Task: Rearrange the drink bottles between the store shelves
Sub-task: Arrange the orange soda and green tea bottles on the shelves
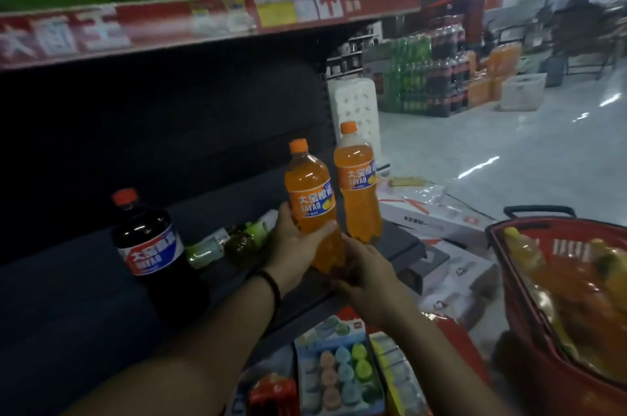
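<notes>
An orange soda bottle (310,191) with an orange cap is held upright over the dark shelf (84,296). My left hand (295,239) wraps its lower body from the left. My right hand (364,266) cups its base from the right. A second orange soda bottle (359,184) stands on the shelf just to the right, apart from both hands. A large dark cola bottle (151,242) with a red cap stands on the shelf to the left. Green bottles (234,239) lie on their sides behind my left hand.
A red shopping basket (543,313) with several orange bottles stands at the right. Flat white boxes (451,246) lie past the shelf end. Packs of colourful goods (339,371) sit below the shelf. An upper shelf (203,18) carries green packs. Stacked drink crates (431,72) stand across the floor.
</notes>
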A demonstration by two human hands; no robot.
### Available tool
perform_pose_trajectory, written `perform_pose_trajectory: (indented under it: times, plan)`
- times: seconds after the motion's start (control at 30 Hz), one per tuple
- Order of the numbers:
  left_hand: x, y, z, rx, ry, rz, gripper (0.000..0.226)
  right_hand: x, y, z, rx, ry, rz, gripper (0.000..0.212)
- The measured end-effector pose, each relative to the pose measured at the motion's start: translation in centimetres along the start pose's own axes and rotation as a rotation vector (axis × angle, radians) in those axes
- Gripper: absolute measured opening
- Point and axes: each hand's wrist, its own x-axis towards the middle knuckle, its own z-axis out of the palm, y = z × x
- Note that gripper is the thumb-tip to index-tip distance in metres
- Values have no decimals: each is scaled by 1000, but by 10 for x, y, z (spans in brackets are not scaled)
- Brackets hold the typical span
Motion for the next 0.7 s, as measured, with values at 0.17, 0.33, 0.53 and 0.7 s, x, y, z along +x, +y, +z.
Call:
perform_pose_trajectory:
  times: [0.17,0.33,0.53,0.7]
  plan:
    - [22,-5,12,-6,-56,-24,88,20,7,-5,83,83,27,72]
    - [28,-8,21,-48,-52,-34,87,24,6,-3,105,116,32,71]
    - [25,1,22,-17,-46,-58,85,18,0,2,58,102,46,69]
    - [18,3,11,41,-105,-43,77,13,-9,8,7,93,58,56]
